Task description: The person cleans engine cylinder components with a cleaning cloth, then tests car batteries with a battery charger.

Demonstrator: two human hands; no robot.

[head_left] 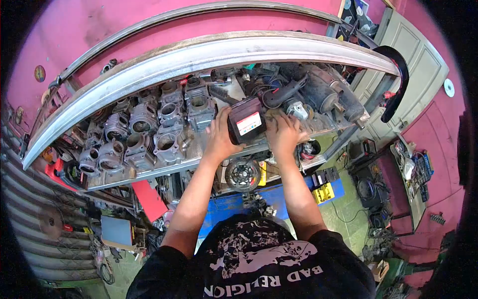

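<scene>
A black motorcycle battery with a white and red label sits at the front edge of the metal shelf. My left hand grips its left side, the thumb across the lower front corner. Just right of the battery, my right hand rests at the shelf edge with its fingers spread, holding nothing. Several metal engine cylinders stand in rows to the left of my left hand. Beyond my right fingertips lies a small silver metal part.
A white curved beam spans above the shelf. Large dark exhaust mufflers lie at the shelf's right end. Beneath the shelf are a round wheel-like part, a red panel and a yellow object on a blue surface.
</scene>
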